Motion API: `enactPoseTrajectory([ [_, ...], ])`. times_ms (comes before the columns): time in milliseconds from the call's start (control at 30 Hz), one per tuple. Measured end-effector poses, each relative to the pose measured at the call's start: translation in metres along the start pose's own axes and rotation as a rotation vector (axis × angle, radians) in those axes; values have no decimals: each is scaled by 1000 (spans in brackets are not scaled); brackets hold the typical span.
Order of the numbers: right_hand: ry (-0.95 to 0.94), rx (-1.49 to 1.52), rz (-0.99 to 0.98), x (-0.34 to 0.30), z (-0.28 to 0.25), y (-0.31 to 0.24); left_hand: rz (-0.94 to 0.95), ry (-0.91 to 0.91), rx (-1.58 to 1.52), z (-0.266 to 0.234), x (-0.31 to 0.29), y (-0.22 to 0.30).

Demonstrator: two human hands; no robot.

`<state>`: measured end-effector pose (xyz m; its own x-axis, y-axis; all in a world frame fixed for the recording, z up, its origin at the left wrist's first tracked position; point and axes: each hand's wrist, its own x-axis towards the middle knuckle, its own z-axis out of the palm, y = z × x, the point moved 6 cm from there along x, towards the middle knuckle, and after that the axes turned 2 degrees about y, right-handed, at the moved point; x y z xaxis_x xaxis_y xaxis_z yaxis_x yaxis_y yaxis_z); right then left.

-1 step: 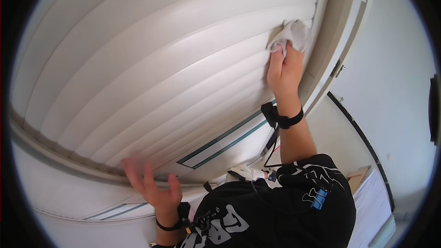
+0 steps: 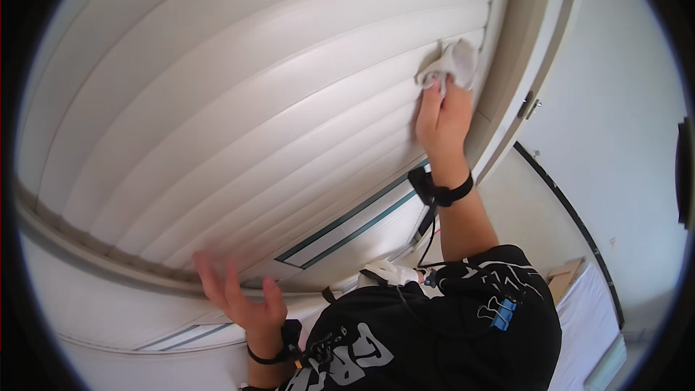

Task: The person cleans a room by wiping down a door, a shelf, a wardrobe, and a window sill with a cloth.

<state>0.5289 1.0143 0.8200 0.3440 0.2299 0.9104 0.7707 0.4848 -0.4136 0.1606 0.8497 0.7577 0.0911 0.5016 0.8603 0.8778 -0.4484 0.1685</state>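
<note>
Compared with the earlier frame, the right hand (image 2: 443, 117) is sitting slightly lower along the white ribbed panel (image 2: 253, 87), near its right edge. Its thumb and fingers are gripping a crumpled off-white cloth (image 2: 459, 61), which is bunching beyond the fingertips. The left hand (image 2: 253, 310) is staying nearly in place, fingers spreading open beside the panel; contact cannot be determined.

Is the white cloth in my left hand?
No, the right hand holds the white cloth; the left hand is spread open.
</note>
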Motion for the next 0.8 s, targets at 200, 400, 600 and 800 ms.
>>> enactPoseTrajectory([
  [200,-169,138,320,-104,-36,76,104,-77,-185,60,29,66],
  [400,-917,772,993,-161,-69,125,189,-116,-439,146,65,138],
  [600,-299,947,1261,-132,-189,240,124,-162,-914,263,119,258],
  [800,131,1081,1100,-23,-259,281,-295,-33,-1060,328,154,327],
])
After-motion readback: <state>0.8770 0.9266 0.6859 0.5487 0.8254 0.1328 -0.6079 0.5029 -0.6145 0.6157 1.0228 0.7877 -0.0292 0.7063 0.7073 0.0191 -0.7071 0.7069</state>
